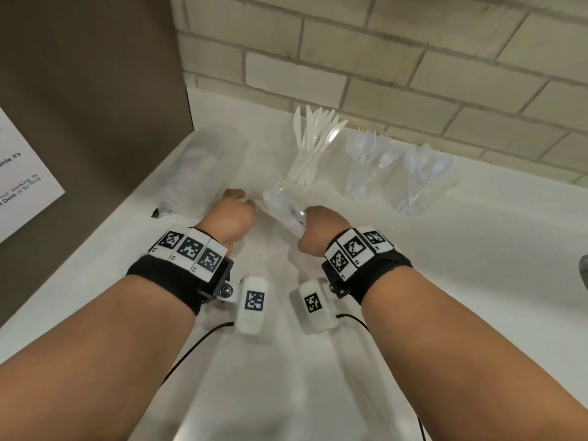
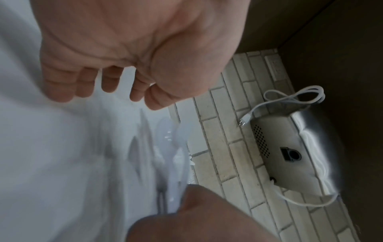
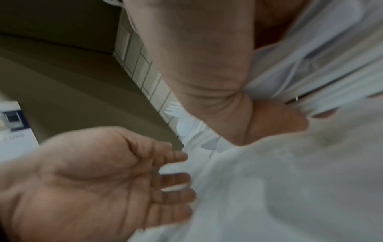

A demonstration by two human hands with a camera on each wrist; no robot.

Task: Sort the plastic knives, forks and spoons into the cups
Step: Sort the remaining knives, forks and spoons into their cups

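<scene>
A white counter (image 1: 413, 281) runs along a brick wall (image 1: 413, 58), with a brown panel (image 1: 89, 90) closing off your left side. Three clear cups stand in a row near the wall: the knife cup (image 1: 302, 167) on the left, the fork cup (image 1: 366, 176) in the middle, the spoon cup (image 1: 416, 189) on the right. Each holds one kind only, handles down, so the heads remain visible for checking.

Your right hand (image 1: 321, 227) is closed around a clear bag (image 1: 284, 208) just in front of the knife cup. Cutlery (image 2: 172, 147) shows through the film; a spoon bowl is recognisable, the rest is blurred. The grip appears to gather the lower end of the bag, which would keep the open end toward your left hand.

Your left hand (image 1: 234, 218) sits just beside the bag, fingers (image 2: 110, 78) loosely bent and apart, holding nothing. Whether they touch the film cannot be determined.

A second, crumpled bag (image 1: 197, 173) lies on the counter to the left, near the panel.

Sorting looks well advanced. The likely next step is to draw one piece from the held bag, identify its head, and place it in the matching cup.
</scene>
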